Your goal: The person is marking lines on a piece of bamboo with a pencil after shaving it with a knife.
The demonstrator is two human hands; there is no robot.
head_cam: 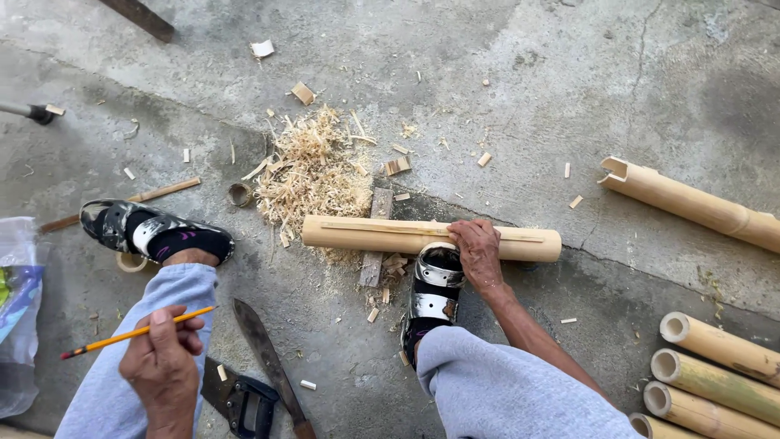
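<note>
My left hand (162,366) holds a yellow pencil (134,332) above my left knee, its dark tip pointing left. My right hand (478,254) rests on a pale bamboo section (366,234) that lies across the concrete floor, pressing it down near its right half. My right foot in a black and silver sandal (433,294) is braced against the bamboo just left of that hand. A thin pencil line runs along the top of the bamboo. My left foot in a matching sandal (154,232) is planted off to the left.
A large knife (264,349) and a handsaw (242,398) lie between my legs. A pile of wood shavings (313,175) sits behind the bamboo, with a wooden block (375,244) under it. More bamboo lengths lie at the right (691,203) and lower right (715,374). A plastic bag (18,309) is at the left edge.
</note>
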